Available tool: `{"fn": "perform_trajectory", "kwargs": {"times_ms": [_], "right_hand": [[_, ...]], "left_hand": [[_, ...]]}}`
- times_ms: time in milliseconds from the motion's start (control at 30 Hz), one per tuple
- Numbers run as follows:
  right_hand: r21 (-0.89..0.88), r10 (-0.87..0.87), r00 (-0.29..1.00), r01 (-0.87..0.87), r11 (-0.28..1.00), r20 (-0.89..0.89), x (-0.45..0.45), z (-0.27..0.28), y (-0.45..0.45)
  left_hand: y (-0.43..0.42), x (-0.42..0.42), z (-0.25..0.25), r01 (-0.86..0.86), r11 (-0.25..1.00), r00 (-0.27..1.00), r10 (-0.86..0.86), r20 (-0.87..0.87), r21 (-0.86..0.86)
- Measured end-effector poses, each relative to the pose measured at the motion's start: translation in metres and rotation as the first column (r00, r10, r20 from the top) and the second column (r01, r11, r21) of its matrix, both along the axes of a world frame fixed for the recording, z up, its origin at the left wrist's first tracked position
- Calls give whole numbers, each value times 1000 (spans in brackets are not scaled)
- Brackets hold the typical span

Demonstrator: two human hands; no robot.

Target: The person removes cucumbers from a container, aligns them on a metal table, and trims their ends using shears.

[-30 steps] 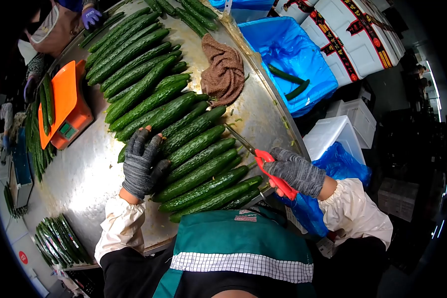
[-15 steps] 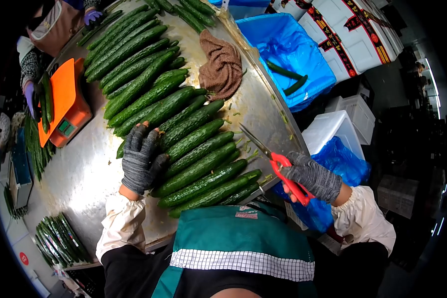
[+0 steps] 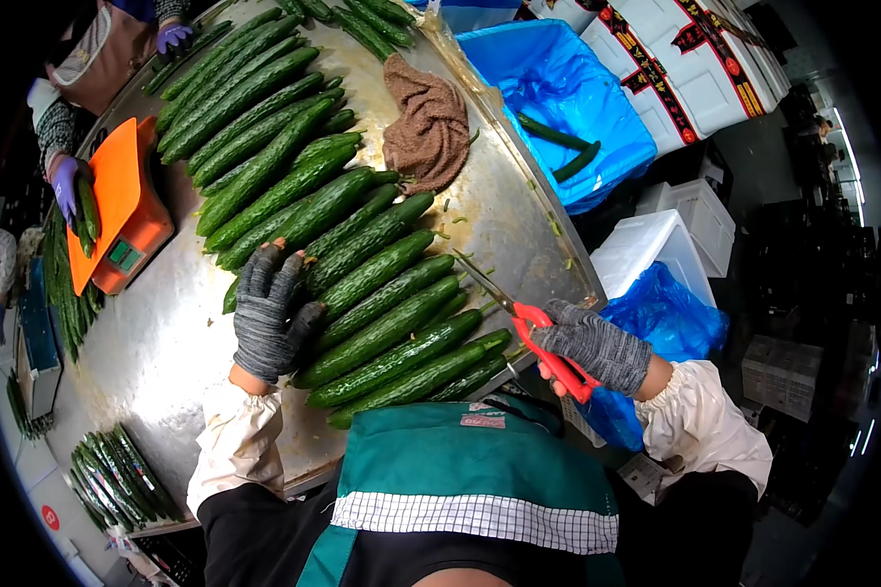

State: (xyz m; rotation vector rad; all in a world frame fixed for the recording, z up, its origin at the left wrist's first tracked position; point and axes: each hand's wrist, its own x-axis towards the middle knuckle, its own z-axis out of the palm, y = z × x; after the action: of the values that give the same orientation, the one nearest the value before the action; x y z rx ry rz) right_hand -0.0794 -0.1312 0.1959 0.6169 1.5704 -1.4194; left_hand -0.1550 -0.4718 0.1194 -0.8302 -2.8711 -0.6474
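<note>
A long row of green cucumbers (image 3: 377, 269) lies side by side on the metal table (image 3: 191, 347). My left hand (image 3: 266, 318), in a grey glove with bare fingertips, rests on the left ends of several of them with its fingers apart. My right hand (image 3: 597, 344), gloved the same way, is closed around red-handled scissors (image 3: 528, 319). Their pointed blades reach up and left, close to the stem ends of the cucumbers; whether they touch a stem I cannot tell. Small green stem bits lie near the right ends.
A brown cloth (image 3: 427, 127) is bunched beyond the row. Past the table's right edge stands a blue-lined bin (image 3: 582, 88) holding cucumbers, with white foam boxes (image 3: 656, 249) nearby. At the left, a co-worker's purple-gloved hand (image 3: 66, 186) holds cucumbers over an orange scale (image 3: 117, 210).
My right hand and the scissors have shifted slightly left, toward the stem ends. My left hand stays on the cucumbers. The whole view has shifted slightly.
</note>
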Motion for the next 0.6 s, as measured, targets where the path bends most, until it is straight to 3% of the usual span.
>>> {"fn": "perform_trajectory", "kwargs": {"times_ms": [200,467,600], "right_hand": [[2,1,1000,-1,1000,23,-4,-3,-5],[268,223,961,-175,947,-161,2,-8,-13],[348,264,954,-202,916,-140,5,-8,-17]], "left_hand": [[0,0,-1,-12,1000,1000,12,14,11],[-2,0,-4,-10,1000,1000,10,11,19],[-2,0,-4,-3,1000,1000,3,5,18]]}}
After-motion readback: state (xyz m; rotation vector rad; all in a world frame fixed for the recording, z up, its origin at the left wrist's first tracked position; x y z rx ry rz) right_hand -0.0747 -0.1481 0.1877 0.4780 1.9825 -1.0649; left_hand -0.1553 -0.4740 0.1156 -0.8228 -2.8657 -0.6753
